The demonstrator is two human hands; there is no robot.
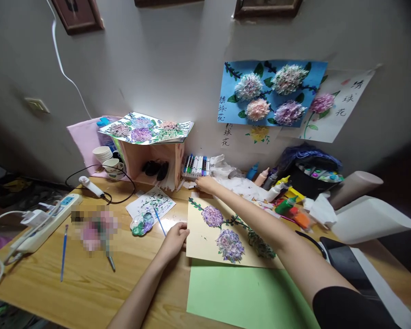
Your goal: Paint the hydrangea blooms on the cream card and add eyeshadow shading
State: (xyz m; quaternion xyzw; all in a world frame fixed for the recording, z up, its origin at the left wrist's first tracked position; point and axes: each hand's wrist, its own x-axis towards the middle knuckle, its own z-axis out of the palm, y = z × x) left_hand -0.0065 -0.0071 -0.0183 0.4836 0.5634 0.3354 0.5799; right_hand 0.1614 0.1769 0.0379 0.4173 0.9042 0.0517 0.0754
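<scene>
A cream sheet with a flower painting lies before me, showing purple and dark green blossoms on a leafy branch. At its left edge, my left hand is closed with the paper's border between thumb and fingers. My right arm crosses over the painting and hides part of it. Beyond the sheet's far edge, my right hand is pinched at a small white marker with a dark band. Behind that hand stands a box of markers. Under the painting's near edge extends a green sheet.
Left of the painting are a paint-smeared palette, a thin blue brush, another brush and a power strip. Paint bottles, a black bucket and a paper roll crowd the right. A pink box stands behind.
</scene>
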